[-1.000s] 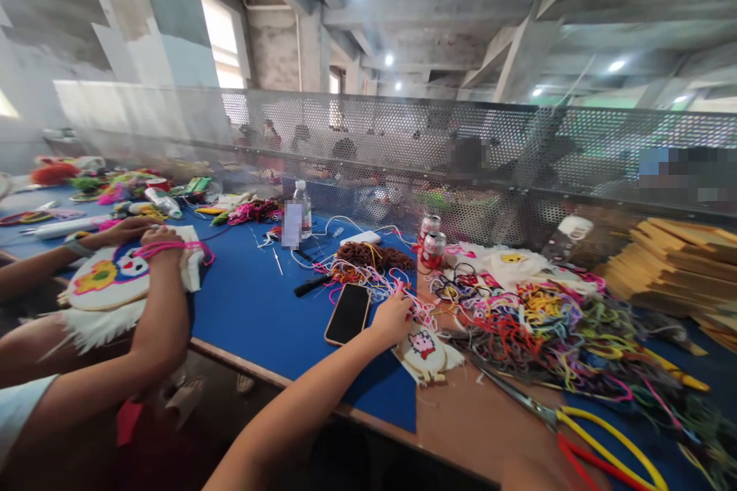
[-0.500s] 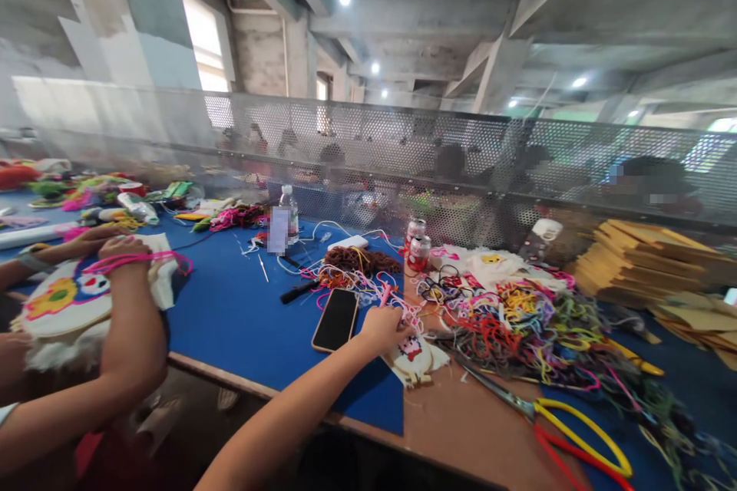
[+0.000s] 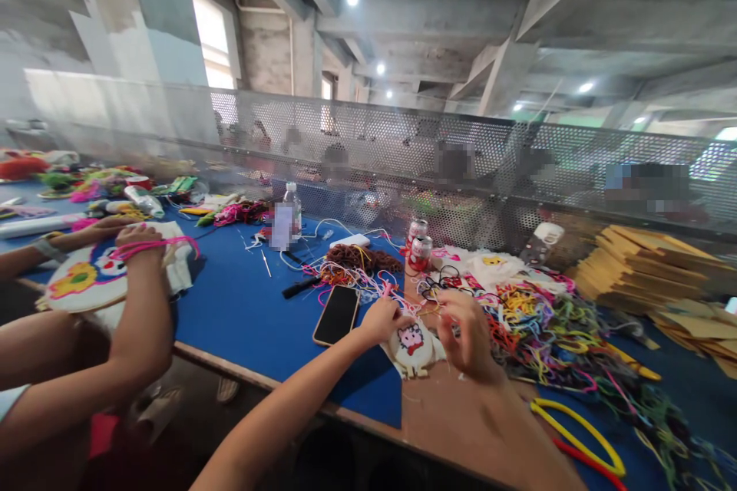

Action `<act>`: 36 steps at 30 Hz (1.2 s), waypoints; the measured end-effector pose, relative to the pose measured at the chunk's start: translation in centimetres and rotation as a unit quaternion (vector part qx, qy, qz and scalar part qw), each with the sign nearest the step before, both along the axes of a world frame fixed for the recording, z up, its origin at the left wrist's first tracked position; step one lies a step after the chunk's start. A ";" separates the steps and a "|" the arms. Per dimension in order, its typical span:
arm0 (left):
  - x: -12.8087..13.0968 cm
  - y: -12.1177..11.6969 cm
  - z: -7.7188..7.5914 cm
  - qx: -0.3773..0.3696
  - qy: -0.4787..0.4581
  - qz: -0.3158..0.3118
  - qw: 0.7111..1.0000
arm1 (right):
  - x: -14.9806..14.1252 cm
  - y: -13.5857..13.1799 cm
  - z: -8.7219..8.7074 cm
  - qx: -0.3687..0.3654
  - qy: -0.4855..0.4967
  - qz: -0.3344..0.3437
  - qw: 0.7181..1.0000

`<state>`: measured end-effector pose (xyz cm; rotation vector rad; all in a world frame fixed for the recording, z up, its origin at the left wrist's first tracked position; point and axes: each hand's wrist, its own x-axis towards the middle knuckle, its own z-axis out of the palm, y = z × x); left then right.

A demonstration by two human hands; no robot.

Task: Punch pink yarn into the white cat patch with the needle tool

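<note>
My left hand (image 3: 381,322) is closed, with a pink pen-shaped tool (image 3: 388,290) standing up out of the fingers. It rests at the left edge of a small white embroidered piece (image 3: 411,340), which bears a pink animal figure with dark outlines and a red patch. To the right of that piece, my right hand (image 3: 467,328) is raised with curled fingers, thumb and forefinger brought together; whatever is between them is too small to make out. Beside my left wrist a dark-screened phone (image 3: 337,314) lies on the blue mat (image 3: 253,337).
Tangled coloured yarn (image 3: 535,322) is heaped on the right, near large scissors (image 3: 579,430) with yellow and red handles, partly behind my forearm. Two drink cans (image 3: 421,253) and a water bottle (image 3: 292,207) stand behind. At left, another person's hands (image 3: 141,238) work on an embroidery.
My right hand has come in from the lower right and now hovers beside the embroidered piece, covering part of the scissors. My left hand has stayed nearly in place, and more of the animal figure shows.
</note>
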<state>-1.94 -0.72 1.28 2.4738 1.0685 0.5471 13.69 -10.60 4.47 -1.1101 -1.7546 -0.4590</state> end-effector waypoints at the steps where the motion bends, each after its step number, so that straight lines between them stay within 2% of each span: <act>1: 0.0 0.1 0.2 -0.012 -0.037 -0.001 0.999 | 0.2 0.8 -0.5 -0.023 0.004 0.001 1.000; 4: -0.1 0.4 0.7 -0.024 -0.126 -0.007 0.992 | 0.8 2.8 -2.7 -0.165 0.053 0.011 0.985; 6: -0.1 0.5 0.9 -0.024 -0.167 -0.013 0.986 | 0.8 3.5 -4.1 -0.269 0.106 0.041 0.956; 7: -0.1 0.6 0.8 -0.030 -0.186 -0.015 0.982 | 0.8 3.7 -4.7 -0.291 0.141 0.055 0.945; 10: 0.1 0.9 0.6 -0.100 -0.254 -0.016 0.962 | 0.3 3.7 -5.6 -0.298 0.231 0.071 0.924; 14: 0.0 1.3 0.4 -0.285 -0.289 -0.038 0.913 | -0.1 3.7 -5.9 -0.270 0.316 0.059 0.908; 17: -0.4 1.5 0.7 -0.385 -0.294 -0.068 0.872 | -0.1 3.9 -5.7 -0.252 0.402 0.068 0.878; 20: -0.6 1.4 1.2 -0.445 -0.317 -0.074 0.834 | 0.0 4.0 -5.1 -0.276 0.505 0.111 0.810; 24: -0.6 1.2 1.7 -0.485 -0.372 -0.044 0.790 | -0.1 3.5 -3.5 -0.361 0.597 0.200 0.688; 26: -0.6 1.0 1.9 -0.492 -0.387 -0.043 0.779 | -0.2 3.0 -2.7 -0.384 0.614 0.224 0.652; 28: -0.5 0.9 2.1 -0.494 -0.391 -0.054 0.775 | -0.3 2.7 -2.2 -0.384 0.622 0.235 0.641; 31: -0.4 0.7 2.2 -0.494 -0.395 -0.065 0.772 | -0.3 2.7 -2.1 -0.374 0.626 0.241 0.640; 33: -0.4 0.6 2.3 -0.485 -0.403 -0.058 0.774 | -0.3 2.9 -2.4 -0.367 0.626 0.237 0.646; 36: -0.4 0.5 2.3 -0.456 -0.405 -0.044 0.791 | -0.2 3.2 -2.9 -0.351 0.628 0.214 0.661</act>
